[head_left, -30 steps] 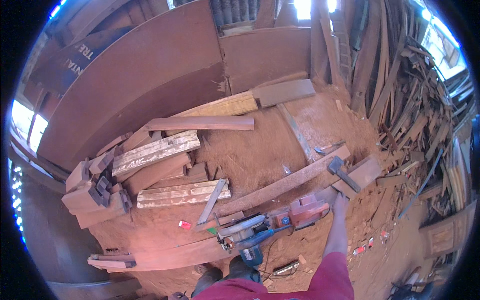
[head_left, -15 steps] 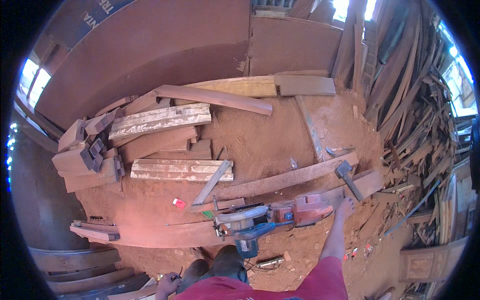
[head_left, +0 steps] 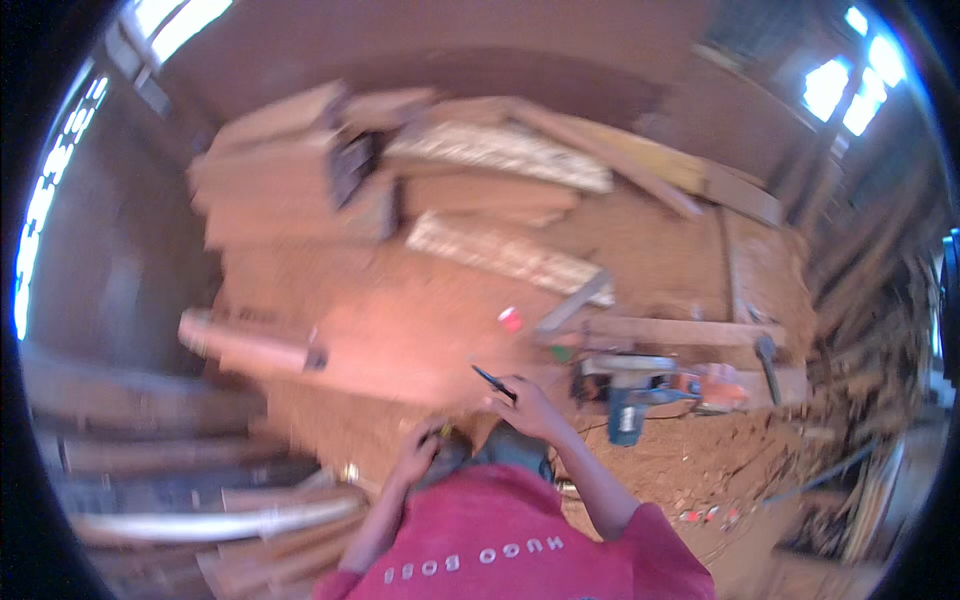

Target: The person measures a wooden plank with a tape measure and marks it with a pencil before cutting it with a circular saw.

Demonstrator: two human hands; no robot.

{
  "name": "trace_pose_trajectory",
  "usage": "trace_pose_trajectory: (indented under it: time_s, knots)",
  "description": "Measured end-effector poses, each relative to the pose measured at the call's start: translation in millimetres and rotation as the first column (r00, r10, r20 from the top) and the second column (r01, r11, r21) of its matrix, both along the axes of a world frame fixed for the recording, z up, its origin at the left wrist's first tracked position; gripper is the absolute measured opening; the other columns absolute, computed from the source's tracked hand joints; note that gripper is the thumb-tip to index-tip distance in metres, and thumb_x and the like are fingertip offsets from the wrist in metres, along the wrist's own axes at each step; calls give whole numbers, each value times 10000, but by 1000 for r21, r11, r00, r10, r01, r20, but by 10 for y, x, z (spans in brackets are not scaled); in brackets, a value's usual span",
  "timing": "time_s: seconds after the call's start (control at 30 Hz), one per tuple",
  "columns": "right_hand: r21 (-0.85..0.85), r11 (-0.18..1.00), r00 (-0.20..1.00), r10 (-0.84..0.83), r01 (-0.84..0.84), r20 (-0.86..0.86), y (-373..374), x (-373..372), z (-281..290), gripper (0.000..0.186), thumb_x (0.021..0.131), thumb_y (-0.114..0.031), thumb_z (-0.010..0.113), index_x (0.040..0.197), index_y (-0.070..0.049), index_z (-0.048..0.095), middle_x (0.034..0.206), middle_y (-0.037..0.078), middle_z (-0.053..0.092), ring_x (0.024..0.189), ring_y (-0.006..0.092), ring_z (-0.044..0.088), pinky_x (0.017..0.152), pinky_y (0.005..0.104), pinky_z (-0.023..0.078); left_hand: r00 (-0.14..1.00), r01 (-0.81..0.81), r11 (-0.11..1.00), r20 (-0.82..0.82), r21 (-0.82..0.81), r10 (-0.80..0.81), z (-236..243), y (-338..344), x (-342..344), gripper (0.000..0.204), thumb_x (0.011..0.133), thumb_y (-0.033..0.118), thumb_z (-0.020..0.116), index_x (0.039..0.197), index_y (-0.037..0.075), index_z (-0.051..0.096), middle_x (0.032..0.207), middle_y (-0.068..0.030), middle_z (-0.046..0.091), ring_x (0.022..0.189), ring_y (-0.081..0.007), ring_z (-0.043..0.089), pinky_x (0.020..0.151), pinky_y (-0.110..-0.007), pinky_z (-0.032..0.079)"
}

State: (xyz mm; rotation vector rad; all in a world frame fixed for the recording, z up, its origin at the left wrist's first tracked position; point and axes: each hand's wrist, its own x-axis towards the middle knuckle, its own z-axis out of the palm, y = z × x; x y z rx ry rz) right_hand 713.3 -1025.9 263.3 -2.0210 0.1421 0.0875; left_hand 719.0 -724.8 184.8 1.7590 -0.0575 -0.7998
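Observation:
My right hand [head_left: 528,406] is raised in front of my chest, its fingers closed on a thin dark pencil-like tool [head_left: 492,380] that points up and left. My left hand [head_left: 418,458] is lower and to the left, by my knee, next to a small yellowish thing [head_left: 446,431]; blur hides whether it grips anything. Both hands hover over a long reddish board [head_left: 400,350] lying on sawdust-covered ground. My red shirt [head_left: 500,545] fills the lower edge.
A blue circular saw [head_left: 625,398] and an orange power tool [head_left: 716,386] lie to the right of my hands, with a hammer [head_left: 766,355] beyond. A small red object [head_left: 510,319] sits on the board. Stacked planks [head_left: 480,190] lie behind, and scrap timber [head_left: 880,400] is piled at right.
The view has swung left and blurred. My right hand left the hammer's side at the right and came to the middle, now holding the thin tool. My left hand has come into view.

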Motion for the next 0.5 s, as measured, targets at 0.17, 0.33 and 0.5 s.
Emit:
trace_pose_trajectory:
  time_s: [0.17, 0.33, 0.5]
  knots:
    - [261, 935, 940, 291, -241, -176, 1492, 569, -2, 307, 906, -189, 717, 1151, -6, 691, 920, 106, 720, 865, 171, 660, 780, 336, 524, 971, -79, 985, 214, -150, 111, 628, 379, 489, 405, 856, 113, 630, 1256, 53, 659, 1024, -135, 701, 976, -266, 657, 898, -408, 507]
    - [258, 893, 835, 441, -370, -330, 2234, 1030, -141, 258, 890, -132, 740, 1098, 17, 702, 851, 46, 701, 799, 103, 633, 718, 291, 517, 820, -327, 944, 508, 38, 264, 283, 1036, 466, 292, 845, 174, 675, 1123, 96, 717, 968, -171, 671, 928, -340, 652, 836, -444, 527]
    - [172, 805, 757, 593, -568, -274, 2590, 1810, -543, 247, 875, -156, 758, 1045, 18, 715, 808, 48, 685, 753, 116, 617, 687, 304, 506, 792, -581, 747, 435, 324, 427, 236, 1336, 708, 229, 852, 227, 715, 1047, 109, 742, 997, -161, 689, 953, -362, 651, 848, -463, 524]
